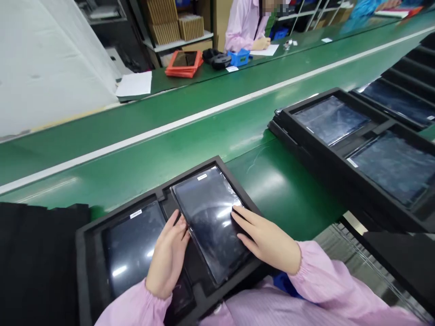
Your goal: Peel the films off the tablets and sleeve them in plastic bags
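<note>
A black, glossy tablet in clear film, with a small white label at its far end, sits slightly raised over the right compartment of a black foam tray. My left hand grips its left long edge, fingers partly tucked against the side. On the right edge, my right hand holds it with fingers reaching over the screen; the thumb is hidden. A second labelled tablet lies in the left compartment, partly covered by my left hand and sleeve.
Stacked black foam trays stand at left. Another tray stack with filmed tablets is at right. A green conveyor runs behind. Beyond it are orange-framed tablets, a blue bin and a person in pink writing.
</note>
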A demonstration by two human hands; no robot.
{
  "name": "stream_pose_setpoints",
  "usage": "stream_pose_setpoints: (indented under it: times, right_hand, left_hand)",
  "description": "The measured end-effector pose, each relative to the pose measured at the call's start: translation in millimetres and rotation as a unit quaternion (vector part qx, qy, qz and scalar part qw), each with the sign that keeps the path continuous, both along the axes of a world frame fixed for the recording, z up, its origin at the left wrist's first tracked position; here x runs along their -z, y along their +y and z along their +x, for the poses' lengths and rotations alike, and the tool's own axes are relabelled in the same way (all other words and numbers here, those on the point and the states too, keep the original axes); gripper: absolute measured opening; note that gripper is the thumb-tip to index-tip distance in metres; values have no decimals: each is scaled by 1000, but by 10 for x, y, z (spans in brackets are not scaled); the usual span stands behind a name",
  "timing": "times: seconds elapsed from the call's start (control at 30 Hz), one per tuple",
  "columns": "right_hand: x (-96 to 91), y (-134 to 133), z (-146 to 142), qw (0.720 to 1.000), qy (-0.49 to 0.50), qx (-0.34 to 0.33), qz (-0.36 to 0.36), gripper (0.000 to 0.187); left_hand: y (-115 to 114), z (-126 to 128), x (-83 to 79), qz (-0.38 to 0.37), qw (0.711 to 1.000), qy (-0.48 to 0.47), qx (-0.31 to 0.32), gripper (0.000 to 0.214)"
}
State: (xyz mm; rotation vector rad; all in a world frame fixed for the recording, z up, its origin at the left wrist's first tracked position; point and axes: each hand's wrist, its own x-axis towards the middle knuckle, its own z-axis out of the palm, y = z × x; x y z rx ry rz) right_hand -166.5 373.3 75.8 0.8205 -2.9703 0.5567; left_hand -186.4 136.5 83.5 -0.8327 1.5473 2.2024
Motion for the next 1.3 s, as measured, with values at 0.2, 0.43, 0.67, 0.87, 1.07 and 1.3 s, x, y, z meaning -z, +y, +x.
stream_pose_setpoints:
  times: [0.2, 0.43, 0.67, 0.87, 1.07, 1.3]
  right_hand:
    - [23, 200, 410, 999, 4, 44, -12, 40]
    - [-155, 42, 271, 995, -94, -7, -42, 44]
    - [-420, -531, -330, 963, -246, -103, -26, 34]
    - [-356, -1284, -690, 937, -329, -102, 68, 44]
    - [-208, -1596, -689, 951, -269, -97, 114, 47]
    - [-152, -1580, -613, 965, -220, -86, 117, 54]
  left_hand:
    - [178, 93, 40, 43, 993, 36, 105, 53]
    - [-290, 217, -245, -102, 980, 161, 63, 45]
    - [-974, 818, -186, -103, 986, 111, -66, 59]
    - [-1283, 991, 17, -169, 977, 97, -83, 60]
    - [-1334, 842, 196, -433, 892, 115, -55, 47]
    - [-1291, 727, 109, -329, 936, 90, -89, 60]
